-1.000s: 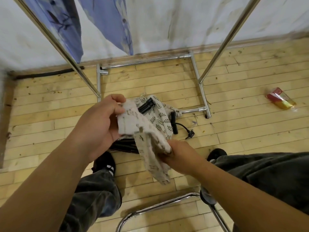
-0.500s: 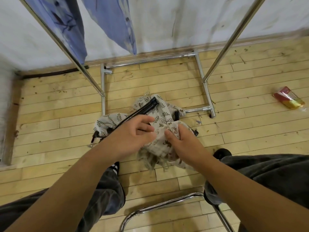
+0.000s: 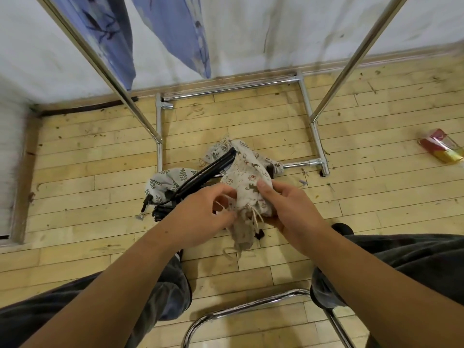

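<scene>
Left hand and right hand pinch the pouch, seemingly at its drawstring edge.

No writing, number or brand can be read anywhere. The red and yellow packet on the floor is too blurred for any print to show. The cloth pouch carries only small printed figures, with no legible letters.

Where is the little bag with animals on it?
In the middle of the head view, the little bag is held by the left hand and the right hand, just right of the black tool.
</scene>
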A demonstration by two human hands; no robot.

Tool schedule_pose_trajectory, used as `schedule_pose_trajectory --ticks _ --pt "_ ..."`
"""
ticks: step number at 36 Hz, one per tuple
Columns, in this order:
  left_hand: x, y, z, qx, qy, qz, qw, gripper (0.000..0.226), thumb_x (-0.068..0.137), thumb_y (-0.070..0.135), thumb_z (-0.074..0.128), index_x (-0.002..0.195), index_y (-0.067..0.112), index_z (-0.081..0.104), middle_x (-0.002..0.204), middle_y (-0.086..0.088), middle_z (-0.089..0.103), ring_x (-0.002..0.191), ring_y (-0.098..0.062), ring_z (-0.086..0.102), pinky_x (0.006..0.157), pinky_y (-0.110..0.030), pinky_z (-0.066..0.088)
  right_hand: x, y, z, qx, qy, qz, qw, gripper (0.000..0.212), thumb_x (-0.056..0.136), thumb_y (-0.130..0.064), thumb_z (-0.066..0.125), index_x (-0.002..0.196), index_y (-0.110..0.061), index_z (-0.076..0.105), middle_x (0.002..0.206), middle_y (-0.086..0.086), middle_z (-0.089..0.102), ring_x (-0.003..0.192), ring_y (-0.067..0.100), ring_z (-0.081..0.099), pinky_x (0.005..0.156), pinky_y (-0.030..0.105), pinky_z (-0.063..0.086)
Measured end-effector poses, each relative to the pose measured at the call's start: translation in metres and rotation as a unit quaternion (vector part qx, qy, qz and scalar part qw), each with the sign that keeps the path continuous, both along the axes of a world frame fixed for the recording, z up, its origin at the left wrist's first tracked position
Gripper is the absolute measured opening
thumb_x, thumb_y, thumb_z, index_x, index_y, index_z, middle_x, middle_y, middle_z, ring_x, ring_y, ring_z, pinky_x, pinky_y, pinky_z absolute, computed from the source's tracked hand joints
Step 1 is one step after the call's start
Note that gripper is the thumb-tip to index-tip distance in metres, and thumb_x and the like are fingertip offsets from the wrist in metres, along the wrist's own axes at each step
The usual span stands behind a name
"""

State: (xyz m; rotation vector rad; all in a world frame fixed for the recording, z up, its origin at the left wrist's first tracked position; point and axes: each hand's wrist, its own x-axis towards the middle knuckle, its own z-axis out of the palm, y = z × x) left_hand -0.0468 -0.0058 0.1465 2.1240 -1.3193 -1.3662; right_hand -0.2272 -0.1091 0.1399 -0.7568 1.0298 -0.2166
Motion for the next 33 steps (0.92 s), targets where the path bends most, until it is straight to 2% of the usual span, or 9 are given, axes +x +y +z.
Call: schedule_pose_trajectory --ticks 3,6,10,13,16,20,25,31,33 --pt "-0.004 -0.001 0.000 -0.022 0.007 0.002 1.000 0.042 0.089 0.063 0.066 0.127 0.047 0.054 0.107 0.023 0.065 0.095 0.005 0.064 0.081 -0.021 0.055 0.000 -0.001 0.000 0.017 -0.026 -0.006 0.999 0.033 0.101 -0.025 0.061 0.126 -0.003 0.067 0.109 0.016 0.078 0.097 0.027 0.077 0.078 0.033 0.064" --pt "-0.007 -0.001 0.000 -0.048 -0.007 0.007 0.999 0.027 0.094 0.059 0.064 0.116 0.044 0.061 0.096 0.018 0.067 0.087 0.001 0.064 0.074 -0.020 0.055 0.001 -0.002 0.001 0.020 -0.040 -0.002 0.999 0.035 0.102 -0.029 0.059 0.124 -0.004 0.069 0.111 0.017 0.077 0.098 0.027 0.075 0.080 0.034 0.063" --pt "-0.009 -0.002 0.000 -0.066 -0.010 0.009 0.998 0.012 0.101 0.044 0.059 0.105 0.035 0.065 0.100 0.015 0.059 0.089 0.001 0.059 0.071 -0.015 0.049 0.001 -0.001 0.001 0.005 -0.019 0.017 1.000 0.050 0.097 -0.051 0.056 0.116 -0.008 0.074 0.108 0.017 0.077 0.093 0.026 0.073 0.082 0.040 0.058" --pt "-0.011 -0.003 -0.001 -0.056 0.011 0.056 0.997 0.022 0.106 0.041 0.050 0.098 0.025 0.062 0.091 0.008 0.060 0.073 -0.004 0.058 0.062 -0.019 0.045 0.001 0.001 -0.002 -0.040 -0.019 0.062 0.997 0.062 0.089 -0.064 0.059 0.114 -0.009 0.074 0.106 0.017 0.074 0.092 0.024 0.069 0.081 0.039 0.055" --pt "-0.011 -0.004 -0.002 -0.052 0.029 0.090 0.994 0.030 0.106 0.049 0.045 0.091 0.028 0.059 0.074 0.004 0.062 0.059 -0.010 0.055 0.053 -0.020 0.042 0.000 0.005 -0.003 -0.094 -0.025 0.136 0.986 0.052 0.085 -0.057 0.069 0.124 -0.022 0.069 0.113 0.000 0.076 0.104 0.018 0.072 0.090 0.040 0.060" --pt "-0.011 -0.005 -0.001 -0.045 0.020 0.115 0.992 0.033 0.106 0.047 0.044 0.082 0.026 0.052 0.060 0.010 0.049 0.052 -0.005 0.043 0.049 -0.018 0.038 0.003 0.009 -0.004 -0.152 0.024 0.186 0.971 0.033 0.091 -0.032 0.077 0.122 -0.028 0.066 0.113 0.000 0.074 0.100 0.020 0.075 0.088 0.045 0.063" --pt "-0.006 -0.005 -0.003 -0.037 0.006 0.152 0.988 0.035 0.108 0.047 0.042 0.088 0.020 0.051 0.065 0.002 0.048 0.053 -0.009 0.043 0.048 -0.018 0.035 0.001 0.009 -0.004 -0.164 0.072 0.142 0.974 0.010 0.101 -0.032 0.062 0.103 -0.028 0.071 0.097 -0.010 0.078 0.092 0.011 0.075 0.075 0.031 0.064" --pt "0.005 -0.006 -0.002 -0.005 -0.014 0.217 0.976 0.015 0.105 0.049 0.049 0.113 0.037 0.055 0.096 0.004 0.073 0.074 -0.013 0.070 0.060 -0.024 0.048 0.000 0.005 -0.009 -0.221 0.183 0.108 0.952 0.028 0.105 -0.039 0.055 0.095 -0.019 0.071 0.097 0.015 0.073 0.083 0.035 0.070 0.074 0.057 0.059" --pt "0.007 -0.006 -0.002 -0.007 -0.020 0.254 0.967 0.016 0.103 0.046 0.056 0.112 0.034 0.050 0.095 0.003 0.072 0.064 -0.008 0.065 0.055 -0.022 0.044 -0.001 0.004 -0.009 -0.220 0.192 0.087 0.952 0.024 0.105 -0.038 0.056 0.092 -0.024 0.071 0.094 0.016 0.073 0.084 0.042 0.069 0.065 0.056 0.059"
